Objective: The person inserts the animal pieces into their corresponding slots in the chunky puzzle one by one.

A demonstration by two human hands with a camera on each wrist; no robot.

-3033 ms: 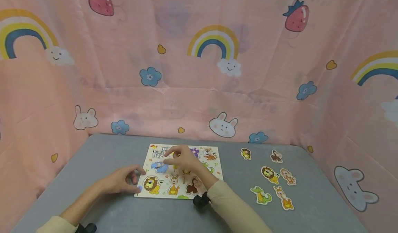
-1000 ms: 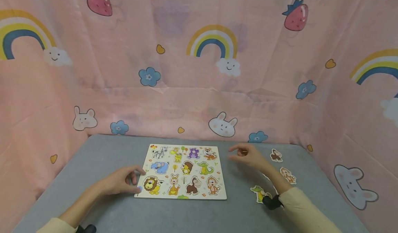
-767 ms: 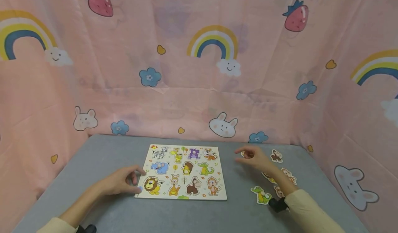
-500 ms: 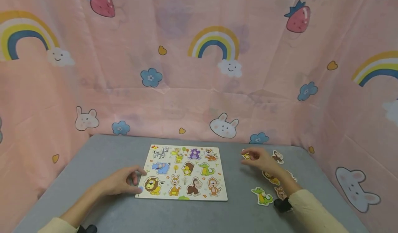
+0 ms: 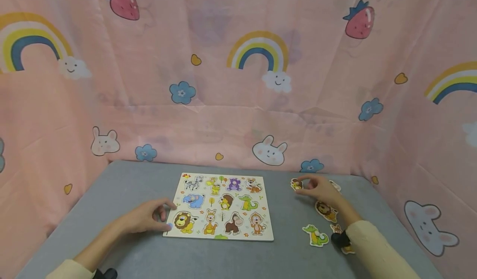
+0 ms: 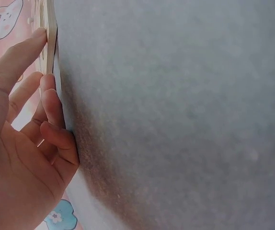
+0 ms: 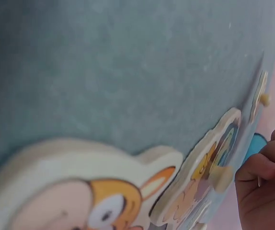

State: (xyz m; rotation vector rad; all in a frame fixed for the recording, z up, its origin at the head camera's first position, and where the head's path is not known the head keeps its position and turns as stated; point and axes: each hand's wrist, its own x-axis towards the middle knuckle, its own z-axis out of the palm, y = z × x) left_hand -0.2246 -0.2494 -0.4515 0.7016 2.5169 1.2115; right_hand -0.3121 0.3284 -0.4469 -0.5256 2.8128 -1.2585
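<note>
A white wooden animal puzzle board point(image 5: 238, 235) lies on the grey table. My left hand point(image 5: 147, 217) rests at its left edge, thumb and index fingertip touching it, the other fingers loosely bent; in the left wrist view the thumb lies against the board's side point(image 6: 51, 48). My right hand point(image 5: 321, 189) is at the back right, thumb and index finger apart on either side of a hedgehog puzzle piece point(image 5: 296, 184). No grip on it is visible. In the right wrist view the bent fingers point(image 7: 259, 175) show at the right edge, and the thumb and index finger are out of view.
Several loose pieces lie right of the board: a crocodile point(image 5: 315, 235), a lion point(image 5: 326, 211), a kangaroo point(image 5: 347, 249) partly under the right wrist, and a gorilla point(image 5: 335, 185) mostly hidden. One piece has a wooden knob point(image 7: 221, 178). A pink curtain point(image 5: 238, 117) surrounds the table.
My right hand has moved from above the board to the hedgehog piece on the right, then shifted slightly further right. My left hand has stayed at the board's edge.
</note>
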